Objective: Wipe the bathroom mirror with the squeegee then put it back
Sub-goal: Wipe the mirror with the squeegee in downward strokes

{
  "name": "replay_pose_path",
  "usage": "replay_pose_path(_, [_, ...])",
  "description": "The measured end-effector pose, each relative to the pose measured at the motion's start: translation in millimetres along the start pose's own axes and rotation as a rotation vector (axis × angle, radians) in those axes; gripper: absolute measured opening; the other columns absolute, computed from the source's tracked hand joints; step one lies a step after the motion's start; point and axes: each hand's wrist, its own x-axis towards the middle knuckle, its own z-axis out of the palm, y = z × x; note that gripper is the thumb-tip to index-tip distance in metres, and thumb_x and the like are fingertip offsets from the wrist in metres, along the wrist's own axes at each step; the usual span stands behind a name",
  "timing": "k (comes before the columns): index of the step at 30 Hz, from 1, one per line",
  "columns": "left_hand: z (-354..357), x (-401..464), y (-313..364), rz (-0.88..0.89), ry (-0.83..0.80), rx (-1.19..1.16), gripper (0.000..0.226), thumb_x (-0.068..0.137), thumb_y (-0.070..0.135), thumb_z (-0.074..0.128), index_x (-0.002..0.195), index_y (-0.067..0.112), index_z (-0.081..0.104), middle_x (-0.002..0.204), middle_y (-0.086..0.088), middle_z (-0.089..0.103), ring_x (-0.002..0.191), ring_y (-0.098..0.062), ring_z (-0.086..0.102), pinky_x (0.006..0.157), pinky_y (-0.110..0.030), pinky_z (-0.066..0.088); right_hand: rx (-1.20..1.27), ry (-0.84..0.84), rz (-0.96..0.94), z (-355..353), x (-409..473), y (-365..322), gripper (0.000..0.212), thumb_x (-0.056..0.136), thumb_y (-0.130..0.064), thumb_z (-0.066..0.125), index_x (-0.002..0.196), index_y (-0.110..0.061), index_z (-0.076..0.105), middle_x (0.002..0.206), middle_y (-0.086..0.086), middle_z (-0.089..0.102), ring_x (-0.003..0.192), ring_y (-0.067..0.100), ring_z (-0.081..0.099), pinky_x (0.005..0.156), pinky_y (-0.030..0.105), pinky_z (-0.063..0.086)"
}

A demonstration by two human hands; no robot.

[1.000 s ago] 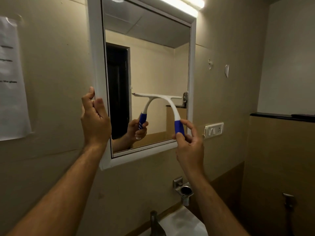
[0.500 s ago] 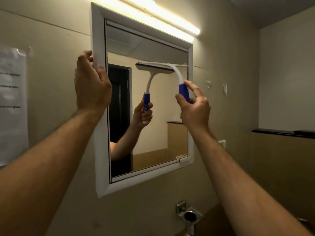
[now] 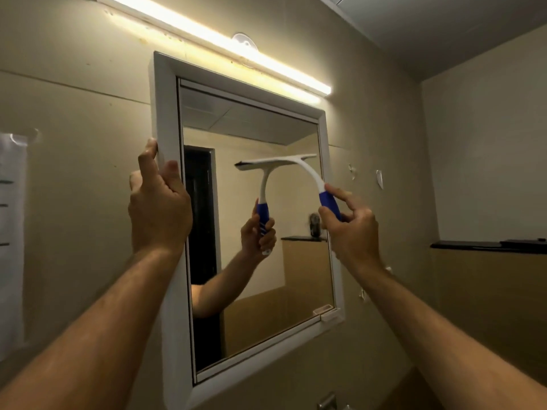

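The white-framed bathroom mirror [image 3: 165,119] hangs on the beige wall in the middle of the view. My left hand [image 3: 158,199] grips the left side of its frame, fingers curled round the edge. My right hand [image 3: 349,229] holds the blue handle of the squeegee [image 3: 307,171], index finger stretched along it. The squeegee's white neck curves up to the blade, which lies flat against the glass in the upper right part of the mirror. The glass reflects the hand and the squeegee.
A lit tube light [image 3: 225,45] runs above the mirror. A paper sheet [image 3: 10,232] hangs on the wall at the left. A dark ledge [image 3: 488,247] juts from the right wall. A metal fitting [image 3: 327,402] shows below the mirror.
The squeegee went from mid-mirror up to near the top, then came down a little. My left hand slid up the frame. The view tilted upward, and the sink dropped out of sight.
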Motion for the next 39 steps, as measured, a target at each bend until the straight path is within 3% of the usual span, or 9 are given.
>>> replay_pose_path(11, [-4, 1, 1, -0.065, -0.013, -0.050, 0.046, 0.105, 0.042, 0.032, 0.148, 0.029, 0.029, 0.117, -0.021, 0.052, 0.084, -0.011, 0.045, 0.069, -0.031, 0.040, 0.007, 0.054, 0.052, 0, 50, -13, 0.039, 0.091, -0.031, 0.060, 0.130, -0.034, 0.056, 0.108, 0.013, 0.069, 0.061, 0.009, 0.060, 0.049, 0.016, 0.047])
replay_pose_path(14, [53, -41, 60, -0.660, -0.520, -0.744, 0.045, 0.106, 0.031, 0.028, 0.124, -0.004, 0.050, 0.070, -0.017, 0.038, 0.039, 0.003, 0.034, 0.045, -0.008, 0.030, -0.002, 0.037, -0.006, -3, 39, -4, 0.041, 0.091, -0.030, 0.062, 0.132, -0.029, 0.057, 0.110, 0.008, 0.068, 0.077, 0.018, 0.067, 0.056, 0.019, 0.053])
replay_pose_path(17, [108, -58, 84, -1.107, -0.646, -1.336, 0.015, 0.089, 0.019, 0.032, 0.078, 0.014, 0.041, 0.056, -0.004, 0.028, 0.022, -0.005, 0.020, 0.036, -0.016, 0.006, -0.046, 0.026, -0.080, -1, 50, -9, 0.044, 0.092, -0.032, 0.060, 0.135, -0.028, 0.054, 0.116, 0.005, 0.066, 0.089, 0.019, 0.068, 0.063, 0.019, 0.056])
replay_pose_path(21, [115, -42, 72, -1.053, -0.724, -1.525, 0.026, 0.060, 0.031, 0.050, 0.069, 0.012, 0.034, 0.050, 0.002, 0.023, 0.022, -0.005, 0.021, 0.043, -0.017, 0.003, -0.051, 0.011, -0.035, 6, 66, -14, 0.045, 0.094, -0.035, 0.055, 0.139, -0.032, 0.047, 0.114, 0.013, 0.066, 0.082, 0.018, 0.064, 0.058, 0.021, 0.050])
replay_pose_path(25, [116, -60, 74, -1.125, -0.774, -1.565, 0.017, 0.076, 0.030, 0.035, 0.068, 0.016, 0.028, 0.059, -0.002, -0.001, 0.044, -0.001, -0.019, 0.037, -0.026, -0.017, 0.027, -0.007, 0.041, 4, 50, 0, 0.044, 0.095, -0.030, 0.056, 0.138, -0.032, 0.049, 0.110, 0.014, 0.064, 0.071, 0.017, 0.060, 0.055, 0.024, 0.049])
replay_pose_path(28, [114, -66, 66, -1.150, -0.803, -1.578, 0.015, 0.081, 0.027, 0.031, 0.069, 0.018, 0.027, 0.039, -0.005, 0.007, 0.066, -0.003, -0.025, 0.025, -0.036, -0.005, 0.028, -0.002, 0.037, 1, 37, 6, 0.042, 0.093, -0.029, 0.058, 0.135, -0.033, 0.052, 0.109, 0.012, 0.065, 0.076, 0.022, 0.064, 0.057, 0.025, 0.053])
replay_pose_path(34, [123, -52, 72, -1.143, -0.642, -1.623, 0.025, 0.095, 0.025, 0.025, 0.075, 0.016, 0.035, 0.062, 0.001, 0.022, 0.023, -0.004, 0.012, 0.035, -0.020, 0.003, -0.072, -0.048, -0.080, -2, 60, -11, 0.044, 0.096, -0.037, 0.050, 0.140, -0.040, 0.041, 0.118, 0.012, 0.063, 0.080, 0.014, 0.060, 0.057, 0.012, 0.048])
replay_pose_path(37, [122, -48, 75, -1.120, -0.741, -1.548, 0.015, 0.076, 0.027, 0.033, 0.069, 0.014, 0.031, 0.051, 0.001, 0.020, 0.036, -0.009, -0.015, 0.032, -0.031, -0.014, -0.069, -0.072, -0.004, -4, 65, -11, 0.048, 0.098, -0.037, 0.048, 0.144, -0.040, 0.037, 0.120, 0.005, 0.057, 0.087, 0.013, 0.055, 0.061, 0.019, 0.047])
replay_pose_path(39, [121, -61, 80, -1.124, -0.768, -1.556, 0.014, 0.069, 0.027, 0.032, 0.067, 0.013, 0.029, 0.049, 0.001, 0.002, 0.057, -0.009, -0.027, 0.025, -0.042, 0.001, -0.073, -0.097, 0.015, -9, 53, -5, 0.047, 0.098, -0.033, 0.048, 0.144, -0.038, 0.039, 0.116, 0.005, 0.056, 0.077, 0.008, 0.054, 0.054, 0.015, 0.044])
